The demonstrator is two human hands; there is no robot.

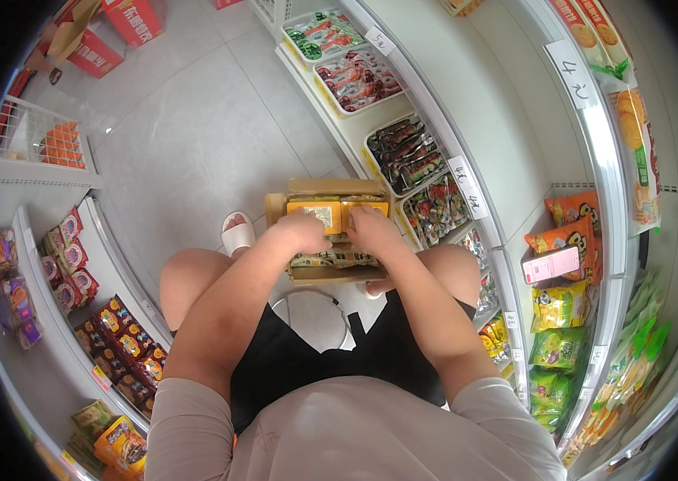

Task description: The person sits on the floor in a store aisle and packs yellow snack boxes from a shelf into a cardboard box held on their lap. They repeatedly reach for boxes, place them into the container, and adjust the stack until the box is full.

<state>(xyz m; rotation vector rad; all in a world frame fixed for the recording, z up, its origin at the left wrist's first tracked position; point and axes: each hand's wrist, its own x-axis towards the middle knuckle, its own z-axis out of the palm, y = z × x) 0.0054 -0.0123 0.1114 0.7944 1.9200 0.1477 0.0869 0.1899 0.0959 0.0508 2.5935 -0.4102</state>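
On the floor between my feet stands an open cardboard box (pixel 339 187) with its flaps spread. Two yellow-orange packages lie side by side in its far half. My left hand (pixel 303 231) grips the near side of the left yellow package (pixel 328 211), which bears a pale printed label. Bent fingers of my right hand (pixel 370 231) hold the right yellow package (pixel 380 207). The undersides of both packages are hidden. Nearer to me in the box lie cream-coloured snack packets (pixel 315 260) with dark print, partly covered by my hands.
Shelving on the right holds white trays (pixel 369 111) of wrapped snacks close beside the box. A phone (pixel 551 264) lies on snack bags on an upper shelf. Another shelf unit (pixel 116 240) stands left. Red cartons (pixel 95 51) sit on the floor at the far left.
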